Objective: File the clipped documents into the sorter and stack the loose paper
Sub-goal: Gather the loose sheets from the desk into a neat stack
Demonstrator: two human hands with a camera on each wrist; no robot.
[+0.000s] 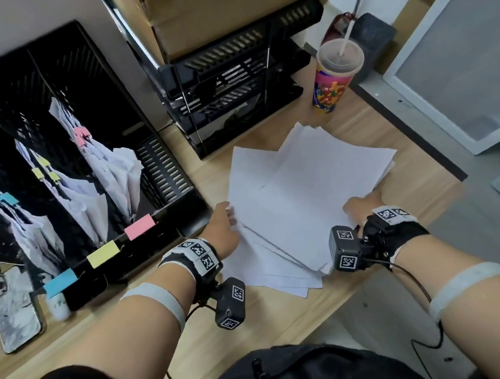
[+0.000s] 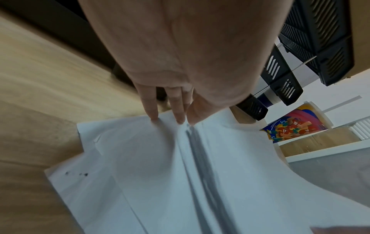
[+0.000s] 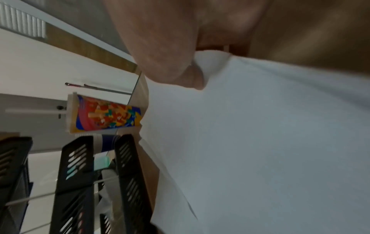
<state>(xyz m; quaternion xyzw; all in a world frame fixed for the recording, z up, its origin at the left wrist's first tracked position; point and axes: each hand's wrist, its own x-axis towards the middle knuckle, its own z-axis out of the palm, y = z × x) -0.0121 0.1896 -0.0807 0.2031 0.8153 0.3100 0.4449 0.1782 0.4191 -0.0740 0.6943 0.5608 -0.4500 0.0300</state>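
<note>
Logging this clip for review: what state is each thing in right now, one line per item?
loose paper: fanned, uneven pile on the desk, held at both sides.
left hand: fingers at the pile's left edge.
right hand: grips the pile's right edge.
sorter: upright; three slots hold clipped documents, the rightmost looks empty.
cup: upright, lid on, straw in.
phone: lying face down.

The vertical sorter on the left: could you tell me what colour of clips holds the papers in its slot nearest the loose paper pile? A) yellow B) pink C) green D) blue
B: in the sorter, the slot nearest the loose paper holds papers with pink clips, above the pink label.
</note>
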